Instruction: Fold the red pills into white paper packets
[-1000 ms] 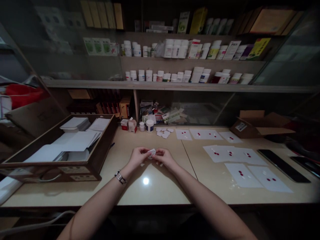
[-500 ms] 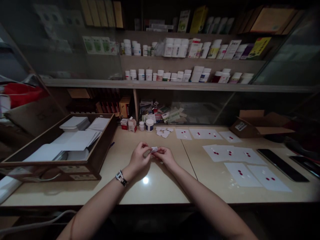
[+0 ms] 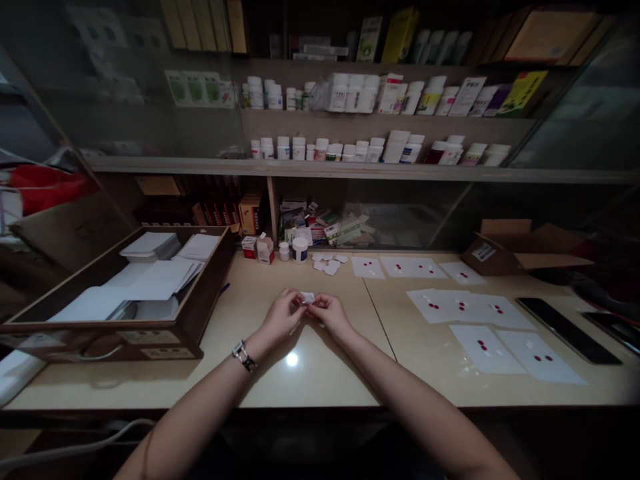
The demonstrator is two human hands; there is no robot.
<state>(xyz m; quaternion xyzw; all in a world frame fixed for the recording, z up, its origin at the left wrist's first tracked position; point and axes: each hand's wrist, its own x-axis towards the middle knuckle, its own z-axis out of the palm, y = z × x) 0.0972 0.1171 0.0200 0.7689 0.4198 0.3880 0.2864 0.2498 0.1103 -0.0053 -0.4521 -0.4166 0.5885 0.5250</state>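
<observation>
Both my hands meet over the middle of the pale tabletop, holding a small folded white paper packet between them. My left hand pinches its left side with thumb and fingertips. On the other side, the fingers of my right hand close on its lower right edge. Whatever the packet may contain is hidden. Just beyond my hands lie several small folded paper packets in a loose pile. To the right, white paper sheets lie spread out, bearing dark red and white tablets.
A wooden drawer with stacked paper stands at left, a blue pen beside it. Behind are a white jar, a small bottle and small boxes. An open carton and a dark phone-like slab are at right.
My left fingers have shifted slightly on the packet, so more of its white paper shows above the fingertips. Both hands stay in nearly the same place.
</observation>
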